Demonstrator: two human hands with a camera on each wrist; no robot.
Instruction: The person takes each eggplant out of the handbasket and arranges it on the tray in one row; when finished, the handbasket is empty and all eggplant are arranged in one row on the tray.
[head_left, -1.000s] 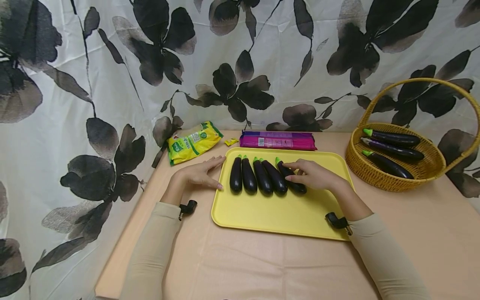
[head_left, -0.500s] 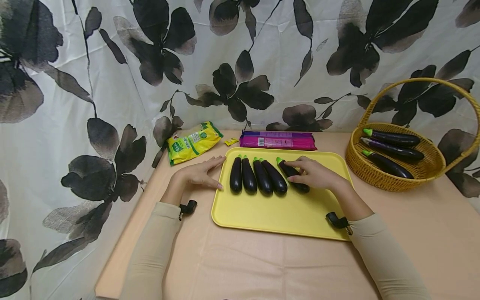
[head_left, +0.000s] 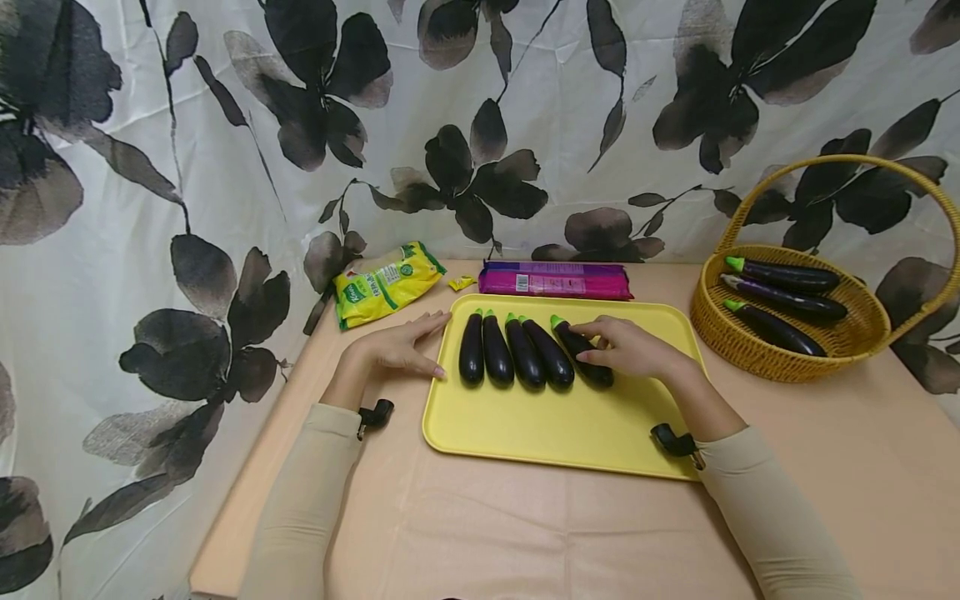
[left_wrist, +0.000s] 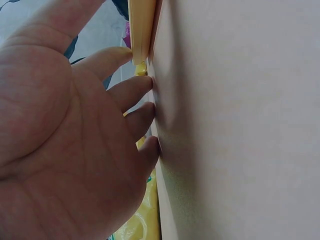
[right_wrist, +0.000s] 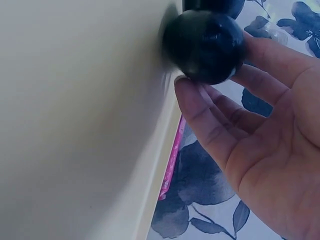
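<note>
A row of several dark purple eggplants [head_left: 527, 354] with green stem ends lies on the yellow tray [head_left: 555, 433]. The rightmost eggplant [head_left: 573, 342] slants a little apart from the others, and my right hand [head_left: 628, 345] holds it between thumb and fingers. Seen end-on in the right wrist view, that eggplant [right_wrist: 205, 47] sits among the fingertips. My left hand [head_left: 397, 346] rests at the tray's left edge, thumb against the rim and fingers loosely spread. In the left wrist view, its fingertips [left_wrist: 146, 111] touch the tabletop beside the tray.
A wicker basket [head_left: 795, 367] with a tall handle stands at the right, holding 3 eggplants [head_left: 783, 308]. Behind the tray lie a yellow packet [head_left: 390, 286], a small yellow wrapper [head_left: 462, 283] and a purple-pink package [head_left: 555, 281]. A floral curtain [head_left: 585, 200] hangs behind the table.
Held by my right hand, the rightmost eggplant shifted slightly right half a second ago and has come slightly back left now. My left hand and the other eggplants have stayed put.
</note>
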